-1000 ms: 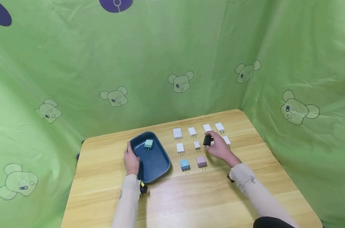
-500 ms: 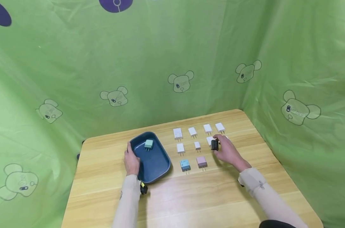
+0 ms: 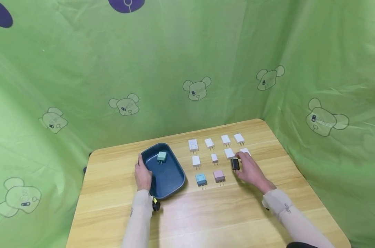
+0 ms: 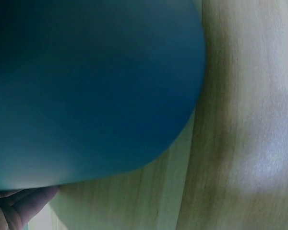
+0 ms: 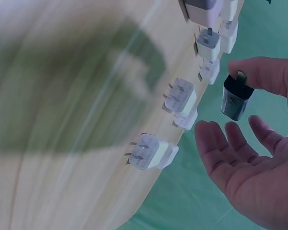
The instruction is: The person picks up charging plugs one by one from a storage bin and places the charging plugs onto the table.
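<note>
My left hand (image 3: 143, 176) grips the left side of a dark blue plastic tub (image 3: 167, 179); its fingers (image 4: 29, 206) show along the outer wall in the left wrist view. Inside the tub lies a mint-green charger plug (image 3: 161, 156). In the head view my right hand (image 3: 252, 172) holds a black charger plug (image 3: 235, 164) over the right part of the table, just in front of white plugs. Seen from the right wrist, the black plug (image 5: 236, 99) is at the thumb (image 5: 266, 75), with the other fingers spread below it.
Several white charger plugs (image 3: 196, 161) lie in two rows on the wooden table (image 3: 200, 220), prongs toward me. Nearer stand a blue plug (image 3: 201, 179) and a pink plug (image 3: 219, 176). A green curtain (image 3: 162, 69) closes off the back and sides.
My right hand has moved right and toward me with the black plug, uncovering a white plug in the second row. The left hand and the tub stay where they were.
</note>
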### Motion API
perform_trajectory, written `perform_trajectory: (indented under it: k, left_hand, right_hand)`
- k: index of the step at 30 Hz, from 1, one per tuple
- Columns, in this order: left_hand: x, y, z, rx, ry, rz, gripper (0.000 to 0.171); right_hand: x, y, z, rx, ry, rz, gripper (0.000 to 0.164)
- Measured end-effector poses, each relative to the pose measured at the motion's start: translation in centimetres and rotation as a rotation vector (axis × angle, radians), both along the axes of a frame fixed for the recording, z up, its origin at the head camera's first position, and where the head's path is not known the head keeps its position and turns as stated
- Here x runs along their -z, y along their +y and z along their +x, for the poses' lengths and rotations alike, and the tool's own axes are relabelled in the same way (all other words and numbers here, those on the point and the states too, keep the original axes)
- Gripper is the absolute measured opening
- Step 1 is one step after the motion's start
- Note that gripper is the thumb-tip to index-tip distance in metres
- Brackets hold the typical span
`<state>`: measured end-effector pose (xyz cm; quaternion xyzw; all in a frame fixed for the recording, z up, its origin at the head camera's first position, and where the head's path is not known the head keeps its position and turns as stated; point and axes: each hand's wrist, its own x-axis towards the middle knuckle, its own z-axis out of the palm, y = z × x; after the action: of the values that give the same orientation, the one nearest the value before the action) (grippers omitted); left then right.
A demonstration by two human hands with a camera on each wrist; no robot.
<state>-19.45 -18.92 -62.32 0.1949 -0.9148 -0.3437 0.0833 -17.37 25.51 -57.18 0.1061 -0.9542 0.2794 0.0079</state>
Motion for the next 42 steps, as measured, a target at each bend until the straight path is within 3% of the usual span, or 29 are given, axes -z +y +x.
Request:
perform_trajectory:
  k: [14,36,42]
  left_hand:
    - [0.3,-0.3,0.0,0.002,0.01,0.003,0.093]
    - [0.0,-0.3,0.0,0.01,0.008,0.022,0.092]
    - [0.0,-0.2,0.0,0.007,0.02,0.0,0.091]
  right_hand:
    - [1.1,-0.2,1.9,-0.013,0.017,0.02,0.044]
    - [2.4,0.3,1.5,-0.037,0.036,0.054,0.046]
    - [2.5,0.5,1.5,-0.059,0.03,0.099,0.037]
